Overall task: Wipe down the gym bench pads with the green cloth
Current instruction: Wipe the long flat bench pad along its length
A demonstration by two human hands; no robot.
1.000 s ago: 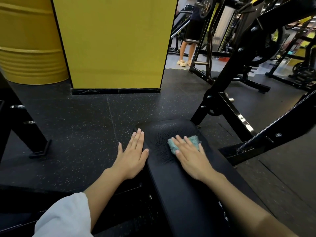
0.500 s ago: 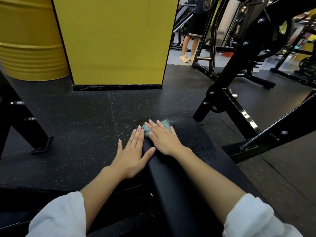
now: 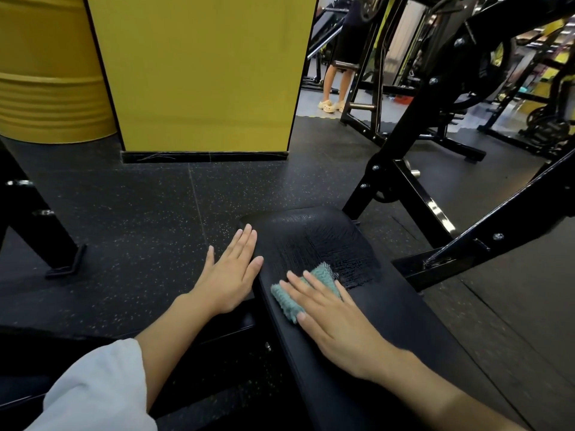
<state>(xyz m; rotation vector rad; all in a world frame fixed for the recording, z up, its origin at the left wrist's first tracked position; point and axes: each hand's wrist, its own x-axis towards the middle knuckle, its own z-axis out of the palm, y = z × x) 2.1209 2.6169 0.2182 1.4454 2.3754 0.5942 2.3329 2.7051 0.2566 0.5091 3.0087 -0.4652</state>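
A long black bench pad point(image 3: 389, 325) runs from the lower right up to the middle of the view. Its far end shines with wet streaks. My right hand point(image 3: 334, 318) lies flat, fingers straight, pressing the green cloth point(image 3: 323, 273) onto the pad near its left edge, just behind the wet patch. Most of the cloth is hidden under my fingers. My left hand point(image 3: 231, 270) rests flat with straight fingers against the pad's left side, its thumb on the pad's edge.
A black machine frame point(image 3: 417, 194) rises close to the pad's right side. A yellow wall panel point(image 3: 202, 73) and a yellow drum point(image 3: 46, 76) stand beyond the speckled black floor point(image 3: 130, 219). A person's legs point(image 3: 334, 85) are far back.
My right hand has slid the cloth from the pad's far left corner back toward me and slightly right. The wet streaks now cover more of the far end. My left hand stayed in place.
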